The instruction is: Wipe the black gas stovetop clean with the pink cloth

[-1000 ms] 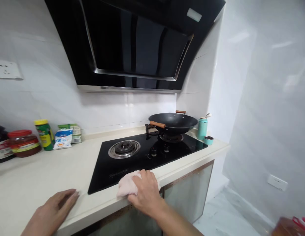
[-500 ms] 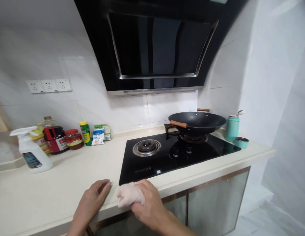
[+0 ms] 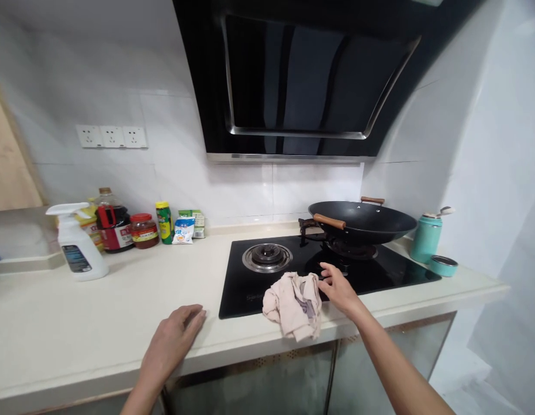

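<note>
Your two hands were well apart. The left hand (image 3: 174,334) rested on the cream countertop (image 3: 150,294), its thumb and fingers loosely parted. The right hand (image 3: 338,288) was open over the front of the black gas hob (image 3: 239,302); whether its fingertips touched the cloth, you could not tell. That crumpled pale pink cloth (image 3: 288,305) lay between your hands, just beside the right one, draped over the hob's front edge onto the countertop. Beyond your left hand, farther left, stood a white spray bottle (image 3: 88,256). Beyond your right hand, farther right, stood a turquoise flask (image 3: 425,239); ahead of that hand, a black wok (image 3: 366,225) sat over the right burner (image 3: 353,249).
</note>
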`<state>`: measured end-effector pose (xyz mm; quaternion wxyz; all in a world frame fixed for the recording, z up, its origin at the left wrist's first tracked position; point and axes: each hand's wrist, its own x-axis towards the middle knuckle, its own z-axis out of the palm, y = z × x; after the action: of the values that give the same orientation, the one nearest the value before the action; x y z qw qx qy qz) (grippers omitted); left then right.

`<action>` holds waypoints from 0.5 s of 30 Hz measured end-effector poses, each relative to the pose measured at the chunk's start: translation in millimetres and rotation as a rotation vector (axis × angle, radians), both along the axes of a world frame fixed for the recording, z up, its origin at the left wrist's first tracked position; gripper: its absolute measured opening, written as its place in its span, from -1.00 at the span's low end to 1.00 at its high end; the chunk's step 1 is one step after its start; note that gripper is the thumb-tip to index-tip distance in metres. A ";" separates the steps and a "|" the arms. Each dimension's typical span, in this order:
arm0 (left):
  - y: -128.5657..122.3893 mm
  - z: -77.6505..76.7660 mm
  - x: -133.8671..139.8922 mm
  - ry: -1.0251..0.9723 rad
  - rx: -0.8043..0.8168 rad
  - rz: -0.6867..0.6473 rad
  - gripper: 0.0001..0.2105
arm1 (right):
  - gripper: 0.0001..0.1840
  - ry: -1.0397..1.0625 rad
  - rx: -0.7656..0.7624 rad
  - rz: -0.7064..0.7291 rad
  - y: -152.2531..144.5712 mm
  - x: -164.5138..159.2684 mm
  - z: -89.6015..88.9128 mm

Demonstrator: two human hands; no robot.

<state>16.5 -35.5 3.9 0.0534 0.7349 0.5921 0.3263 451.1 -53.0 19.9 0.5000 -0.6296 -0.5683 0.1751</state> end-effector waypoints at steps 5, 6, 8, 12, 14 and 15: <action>-7.8 9.6 6.5 0.045 -0.036 0.013 -0.58 | -0.30 -0.352 -0.063 0.016 -21.6 -56.4 -1.4; -7.8 9.8 6.3 0.045 -0.035 0.018 -0.56 | -0.27 -0.422 -0.121 0.052 -23.7 -74.8 -3.0; -5.8 8.3 4.3 0.043 -0.035 0.019 -0.54 | -0.22 -0.541 -0.200 0.093 -22.6 -106.1 -4.5; 0.7 4.5 -0.7 0.062 -0.044 0.012 -0.52 | -0.42 -0.636 -0.223 0.120 3.0 -120.1 6.3; 2.1 4.7 -1.2 0.075 -0.033 0.005 -0.52 | -0.47 -0.656 -0.213 0.098 24.4 -106.2 14.5; 2.3 5.3 -1.0 0.081 -0.026 0.004 -0.53 | -0.48 -0.661 -0.215 0.082 36.2 -97.4 17.8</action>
<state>15.5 -33.2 9.2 0.0384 0.7457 0.5992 0.2887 353.7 -16.8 37.7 0.2124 -0.6779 -0.7026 0.0405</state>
